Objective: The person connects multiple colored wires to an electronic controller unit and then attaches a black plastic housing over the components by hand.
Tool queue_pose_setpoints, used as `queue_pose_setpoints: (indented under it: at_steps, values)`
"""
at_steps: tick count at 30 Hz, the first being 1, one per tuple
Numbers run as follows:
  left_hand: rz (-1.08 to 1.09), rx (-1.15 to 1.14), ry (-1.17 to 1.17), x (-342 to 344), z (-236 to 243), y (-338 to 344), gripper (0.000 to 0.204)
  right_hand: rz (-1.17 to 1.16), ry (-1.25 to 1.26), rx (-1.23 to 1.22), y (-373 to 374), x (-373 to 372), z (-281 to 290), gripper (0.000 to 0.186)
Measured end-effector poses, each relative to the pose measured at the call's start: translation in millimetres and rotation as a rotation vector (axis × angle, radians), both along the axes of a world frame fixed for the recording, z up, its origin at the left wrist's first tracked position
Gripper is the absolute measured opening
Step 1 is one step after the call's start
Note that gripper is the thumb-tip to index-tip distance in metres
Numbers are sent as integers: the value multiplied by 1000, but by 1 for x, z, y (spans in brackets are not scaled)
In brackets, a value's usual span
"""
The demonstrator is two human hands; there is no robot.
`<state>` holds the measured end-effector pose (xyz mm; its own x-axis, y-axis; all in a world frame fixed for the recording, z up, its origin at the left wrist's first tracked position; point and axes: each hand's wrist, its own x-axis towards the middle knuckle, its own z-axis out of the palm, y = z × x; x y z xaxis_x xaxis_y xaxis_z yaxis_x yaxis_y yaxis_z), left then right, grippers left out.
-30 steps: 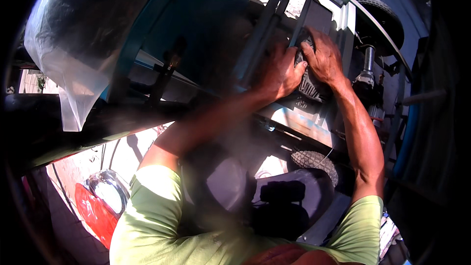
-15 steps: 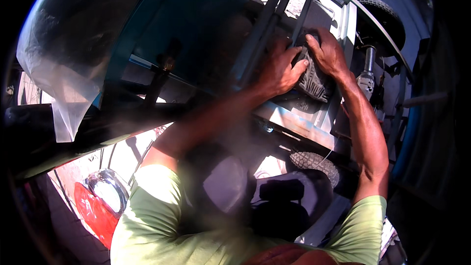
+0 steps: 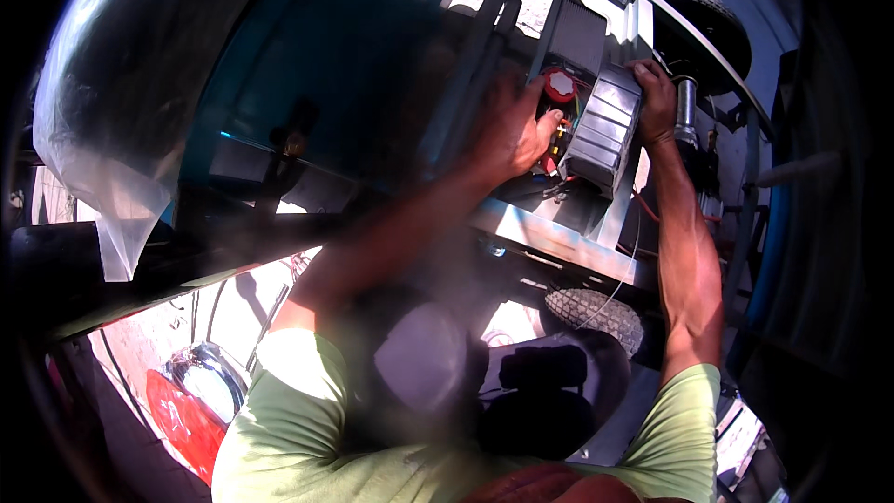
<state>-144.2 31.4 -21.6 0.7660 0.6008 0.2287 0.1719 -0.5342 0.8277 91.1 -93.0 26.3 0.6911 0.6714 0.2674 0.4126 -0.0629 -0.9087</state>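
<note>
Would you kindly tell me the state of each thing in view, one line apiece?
Ribbed casing: tilted, held near its upper right edge.
Right hand: fingers curled onto the casing.
Left hand: beside the red round part, thumb raised; grip unclear.
Red round part: uncovered.
Wiring: exposed, bunched beside the casing.
Plastic sheet: hanging, creased.
Metal rail: paint worn.

Glossy ribbed plastic-like cover [image 3: 605, 130], worn painted-metal frame [image 3: 559, 244], rough rubber tyre [image 3: 596, 315], shiny translucent plastic sheet [image 3: 126, 233].
</note>
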Motion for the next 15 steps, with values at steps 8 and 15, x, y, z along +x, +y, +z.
queue_pose_setpoints:
  at_steps: [8,15]
  values:
    - [-98,113,70,17,-10,19,66,98,136,9,-3,20,21,34]
    - [-172,-33,109,14,-2,13,67,198,-8,-297,24,19,26,41]
